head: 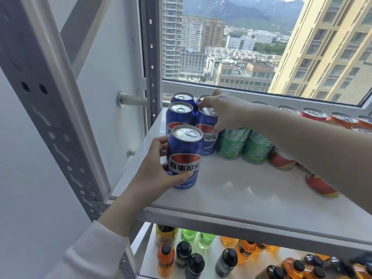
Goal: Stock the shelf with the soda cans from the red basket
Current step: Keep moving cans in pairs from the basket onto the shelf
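Head view: noted L hand gripping front can, R hand pinching rear can; risk of toppling adjacent cans if nudged.

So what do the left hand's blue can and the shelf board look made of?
Blue can: likely aluminium, with a bare silvery lid, pull tab and glossy printed wall. Shelf board: smooth white, softly reflective; laminate or coated metal, can't tell.

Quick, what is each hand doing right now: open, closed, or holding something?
Left hand: grips the front blue can.
Right hand: grips the second-row blue can near its top.
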A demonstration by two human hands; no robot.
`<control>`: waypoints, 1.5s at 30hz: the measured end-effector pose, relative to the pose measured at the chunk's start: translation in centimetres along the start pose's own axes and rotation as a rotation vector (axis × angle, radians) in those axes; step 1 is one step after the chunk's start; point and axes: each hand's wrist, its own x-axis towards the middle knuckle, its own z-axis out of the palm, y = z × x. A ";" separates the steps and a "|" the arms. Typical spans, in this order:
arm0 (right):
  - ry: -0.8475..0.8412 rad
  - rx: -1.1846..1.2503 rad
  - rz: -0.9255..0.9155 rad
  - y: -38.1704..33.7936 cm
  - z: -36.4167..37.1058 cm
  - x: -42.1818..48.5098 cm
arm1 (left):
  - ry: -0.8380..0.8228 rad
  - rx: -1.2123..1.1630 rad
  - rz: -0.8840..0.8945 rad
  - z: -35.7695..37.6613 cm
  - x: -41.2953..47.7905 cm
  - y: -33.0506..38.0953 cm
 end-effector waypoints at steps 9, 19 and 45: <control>0.247 0.162 -0.008 1.9 -2.0 -3.8 | -0.017 0.011 0.024 3.0 2.2 0.3; 0.392 0.264 0.047 4.0 -0.7 -7.6 | -0.024 -0.031 0.010 4.1 3.5 0.0; 0.492 0.410 0.116 2.0 2.9 -10.1 | 0.120 0.062 0.004 0.2 1.5 0.0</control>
